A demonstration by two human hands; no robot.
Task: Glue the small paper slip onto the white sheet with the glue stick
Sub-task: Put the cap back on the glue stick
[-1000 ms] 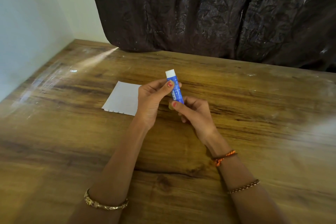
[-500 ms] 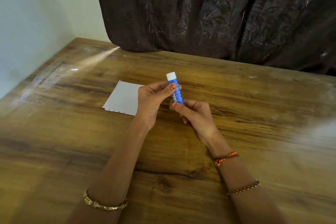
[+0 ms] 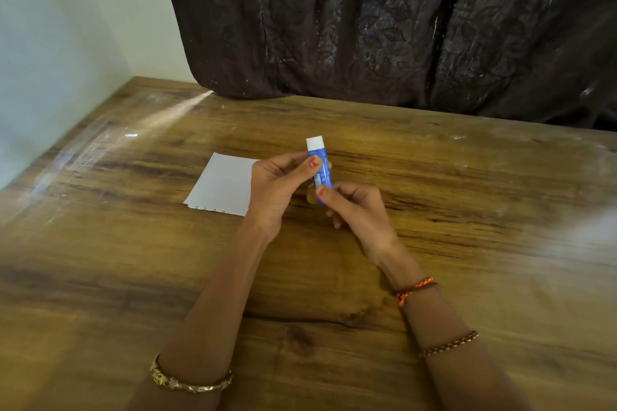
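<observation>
Blue glue stick (image 3: pixel 321 170): held nearly upright above the table, white end (image 3: pixel 315 142) uppermost, leaning slightly away from the person; gripped by both hands at once.
Left hand (image 3: pixel 277 192): thumb and fingers curled round the upper part of the blue barrel; the thumb lies across the near side, its red-painted nail visible; the white end stands clear above the grip.
Right hand (image 3: pixel 359 210): fingers curled round the lower end of the stick, thumb pressed on the near side of the barrel just under the left thumb; a small yellowish patch shows beside the base, too indistinct to identify.
White sheet (image 3: pixel 223 184): lies flat on the table to the left of the hands, its right edge hidden behind the left hand; a row of small holes runs along the near edge.
Small paper slip: cannot be made out in this view.
Table (image 3: pixel 467 210): wood-grain top with pale streaks of glare at the far left.
Curtain (image 3: pixel 384 27): dark, patterned fabric hanging behind the far edge of the table.
Wall (image 3: pixel 66 27): pale, at left, meeting the table's left side.
Wrists: gold bangle (image 3: pixel 190 382) on the left forearm; orange cord (image 3: pixel 414 289) and beaded bracelet (image 3: pixel 449 344) on the right.
</observation>
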